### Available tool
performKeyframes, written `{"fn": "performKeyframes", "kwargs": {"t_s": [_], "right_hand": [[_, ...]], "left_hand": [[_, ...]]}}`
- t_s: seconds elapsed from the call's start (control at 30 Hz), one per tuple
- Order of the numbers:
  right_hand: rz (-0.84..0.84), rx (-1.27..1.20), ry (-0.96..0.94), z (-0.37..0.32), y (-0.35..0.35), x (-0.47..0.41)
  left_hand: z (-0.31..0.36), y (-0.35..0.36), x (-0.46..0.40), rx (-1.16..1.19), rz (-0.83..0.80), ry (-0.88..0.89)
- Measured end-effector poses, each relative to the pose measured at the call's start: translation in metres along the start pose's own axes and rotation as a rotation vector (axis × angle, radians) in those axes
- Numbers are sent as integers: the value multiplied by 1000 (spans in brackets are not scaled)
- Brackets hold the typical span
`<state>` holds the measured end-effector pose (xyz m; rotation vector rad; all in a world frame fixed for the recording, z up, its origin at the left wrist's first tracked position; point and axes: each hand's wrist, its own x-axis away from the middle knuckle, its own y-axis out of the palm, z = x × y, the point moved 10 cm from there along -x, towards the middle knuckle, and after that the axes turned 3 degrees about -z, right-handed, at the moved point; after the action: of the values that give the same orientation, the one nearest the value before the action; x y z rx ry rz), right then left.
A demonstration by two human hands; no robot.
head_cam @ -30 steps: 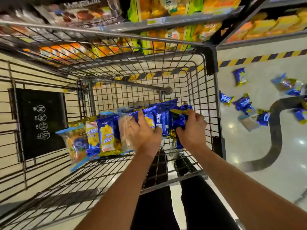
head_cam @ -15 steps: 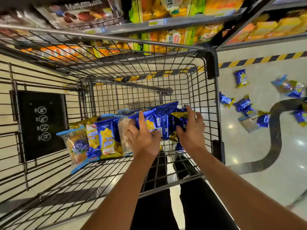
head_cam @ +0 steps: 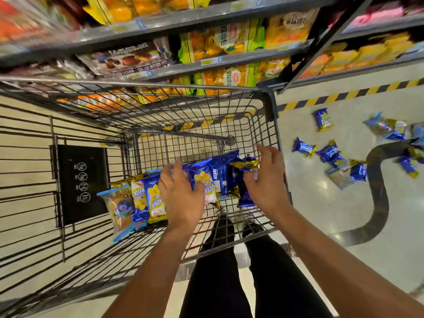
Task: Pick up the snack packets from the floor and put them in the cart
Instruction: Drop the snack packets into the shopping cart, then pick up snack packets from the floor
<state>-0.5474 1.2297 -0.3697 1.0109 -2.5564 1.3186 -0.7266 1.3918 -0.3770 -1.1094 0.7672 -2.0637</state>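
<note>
A row of packets (head_cam: 183,189) lies across the cart (head_cam: 266,125) bottom, running from a clear-wrapped one near the left wall to blue and gold ones by the right wall. More packets (head_cam: 330,154) lie scattered on the floor (head_cam: 321,214) to the right of the cart, well apart from it, some on or beside a dark curved stripe (head_cam: 378,191).

The left hand (head_cam: 181,193) is over the middle of the row, fingers (head_cam: 176,166) straight and slightly spread, lying against the blue packets without curling round any. The right hand (head_cam: 268,180) is at the right end of the row, close to the cart's right wall, fingers apart and relaxed; whether they touch the gold-ended packet beside them I cannot tell.

A black panel (head_cam: 80,182) with white symbols hangs on the cart's left wall. Beyond the cart's far edge stand shelves (head_cam: 206,63) stocked with yellow and orange bags. A yellow-and-black striped line (head_cam: 344,95) runs along the floor at the foot of the shelves. The person's dark trouser legs (head_cam: 218,271) show below the cart's near edge.
</note>
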Motion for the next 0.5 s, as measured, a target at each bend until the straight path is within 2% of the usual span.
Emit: {"fn": "performKeyframes", "kwargs": {"t_s": [0.27,0.5], "right_hand": [[109,52,31,-7,-93,44],[200,381,-7,12,-167,93]], "left_hand": [[94,-42,27,-135,-1,259],[200,-16,106,-427,-4,656]]}}
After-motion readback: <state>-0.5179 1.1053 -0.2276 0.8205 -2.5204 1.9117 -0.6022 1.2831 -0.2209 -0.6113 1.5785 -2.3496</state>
